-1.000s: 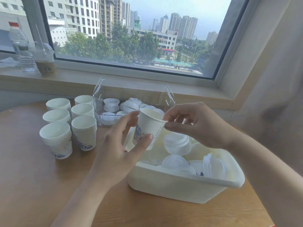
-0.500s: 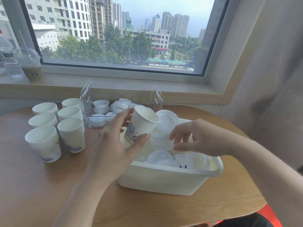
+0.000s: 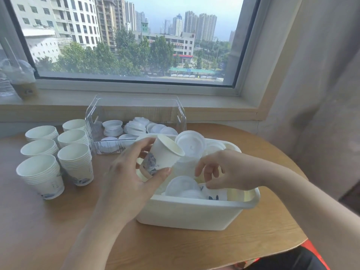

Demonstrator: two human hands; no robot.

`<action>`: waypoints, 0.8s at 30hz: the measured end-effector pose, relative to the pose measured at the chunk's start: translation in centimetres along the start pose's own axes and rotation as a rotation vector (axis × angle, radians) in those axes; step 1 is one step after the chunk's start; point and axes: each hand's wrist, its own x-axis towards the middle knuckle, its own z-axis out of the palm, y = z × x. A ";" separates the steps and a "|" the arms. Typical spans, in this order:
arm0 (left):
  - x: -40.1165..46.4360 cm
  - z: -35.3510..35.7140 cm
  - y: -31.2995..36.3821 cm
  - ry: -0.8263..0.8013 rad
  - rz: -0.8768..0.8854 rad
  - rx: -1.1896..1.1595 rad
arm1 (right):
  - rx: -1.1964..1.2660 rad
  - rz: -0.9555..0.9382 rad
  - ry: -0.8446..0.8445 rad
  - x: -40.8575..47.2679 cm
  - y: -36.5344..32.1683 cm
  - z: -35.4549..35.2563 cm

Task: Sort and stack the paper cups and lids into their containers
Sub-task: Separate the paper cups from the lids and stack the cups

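My left hand (image 3: 126,184) grips a white paper cup (image 3: 163,158) with a blue print, tilted with its mouth to the upper right, above the left end of the white bin (image 3: 194,205). My right hand (image 3: 229,170) hovers over the bin with its fingers loosely curled downward and holds nothing. In the bin lie several white lids (image 3: 183,185); one lid (image 3: 190,144) stands on edge just behind the cup. Several stacks of cups (image 3: 76,162) stand on the table at the left. A clear container (image 3: 181,115) behind the bin holds stacked lids (image 3: 136,126).
The round wooden table (image 3: 48,230) ends close to the bin at the right and front. A windowsill runs behind the clear container, with a lidded drink cup (image 3: 21,78) at its left end. A curtain (image 3: 321,94) hangs on the right.
My right hand let go of the cup's rim and dropped toward the bin's lids. A lid now shows behind the cup. The cup stays in my left hand, tilted further right.
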 end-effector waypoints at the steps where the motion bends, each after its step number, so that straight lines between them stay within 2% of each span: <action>1: 0.0 0.0 0.0 0.001 0.002 -0.003 | 0.012 -0.011 0.008 0.0 -0.1 -0.1; 9: -0.1 0.2 0.0 0.027 -0.050 -0.005 | 0.180 -0.174 0.242 -0.3 -0.5 -1.7; 18: 0.0 0.2 -0.1 0.035 -0.047 0.022 | 0.352 -0.248 0.636 -0.6 -0.4 -3.5; 24: 0.0 0.2 -0.1 0.045 -0.001 0.023 | 0.372 -0.287 0.736 -0.5 -1.1 -2.8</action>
